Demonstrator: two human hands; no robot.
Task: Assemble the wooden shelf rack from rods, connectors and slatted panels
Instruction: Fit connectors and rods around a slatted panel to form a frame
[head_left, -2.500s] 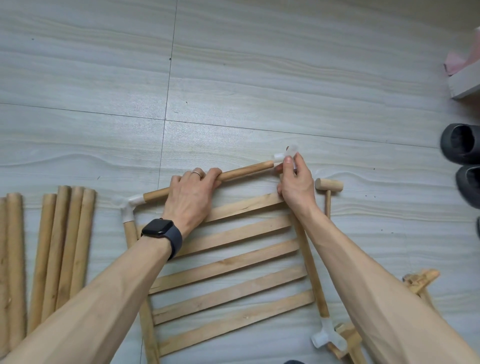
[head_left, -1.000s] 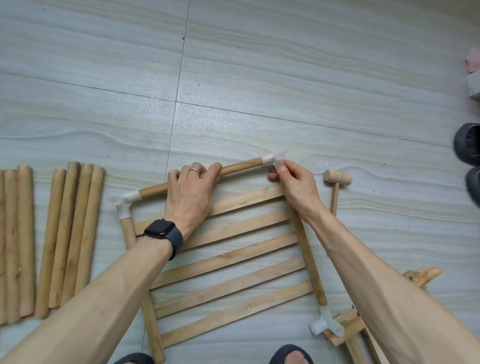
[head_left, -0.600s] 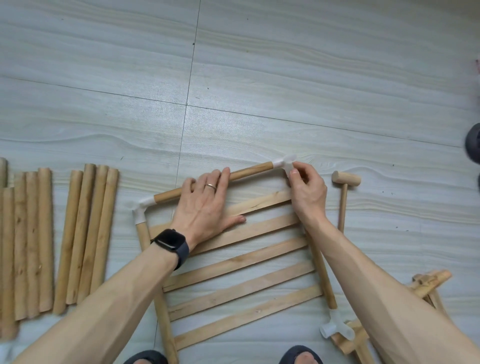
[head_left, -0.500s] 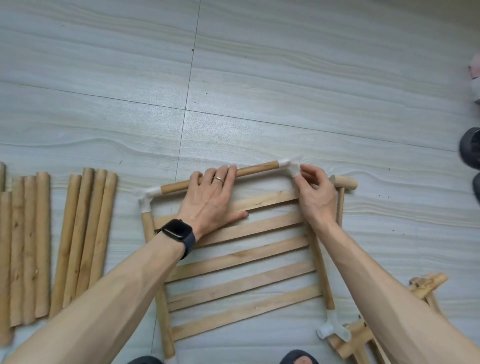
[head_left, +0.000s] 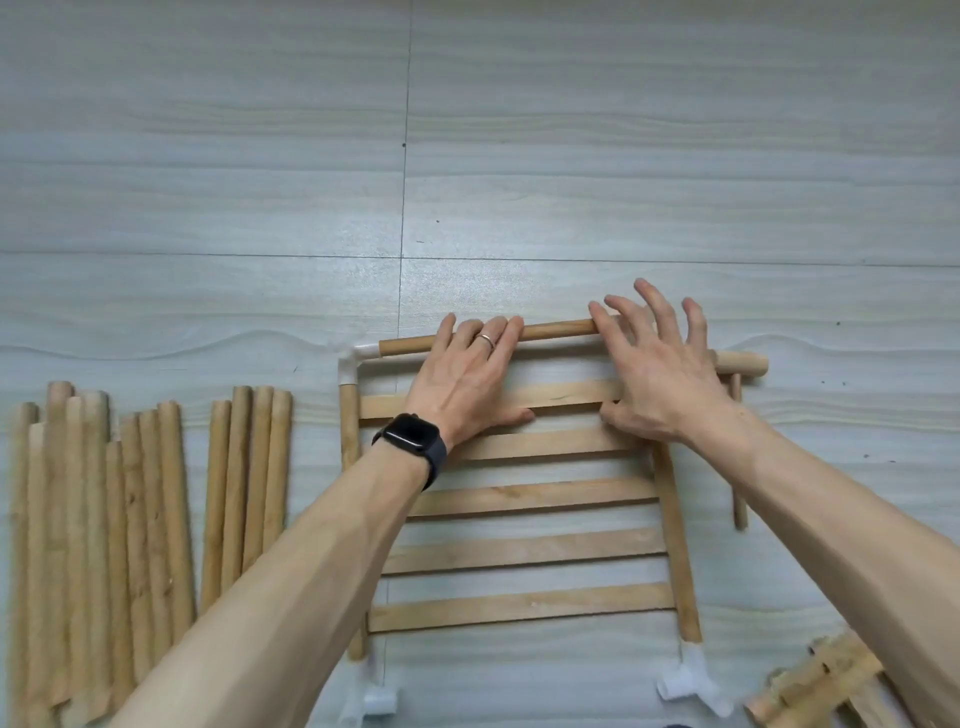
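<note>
Wooden rod (head_left: 550, 331) rests beneath flat fingers of the left hand (head_left: 467, 384), while the right hand (head_left: 660, 379), spread wide, grips nothing.

Left hand (head_left: 467, 384) rests on top rod (head_left: 556, 330) (fingers straight).

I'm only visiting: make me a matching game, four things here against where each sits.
1 spare rods
2 wooden mallet
3 black watch
4 white corner connector

A on the left wrist
B at the far left corner of the slatted panel
C in a row, left of the panel
D on the floor, right of the panel

Pairs: 1-C, 2-D, 3-A, 4-B
</note>
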